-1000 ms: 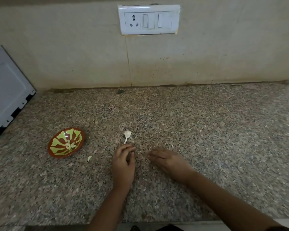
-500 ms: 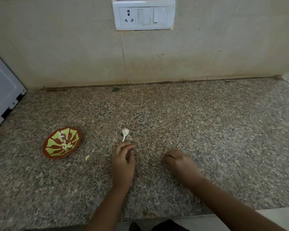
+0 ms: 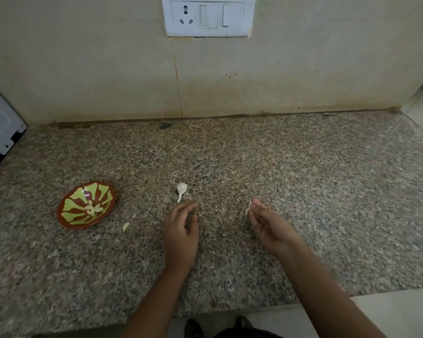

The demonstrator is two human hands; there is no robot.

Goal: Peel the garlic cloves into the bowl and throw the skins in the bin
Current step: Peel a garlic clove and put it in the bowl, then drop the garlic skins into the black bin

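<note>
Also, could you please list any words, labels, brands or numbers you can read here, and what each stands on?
No text can be read in this view.
Switch plate: plain white, no marking legible.
Bowl: red and green pattern only, no lettering.
White appliance at the left edge: no label in view.
</note>
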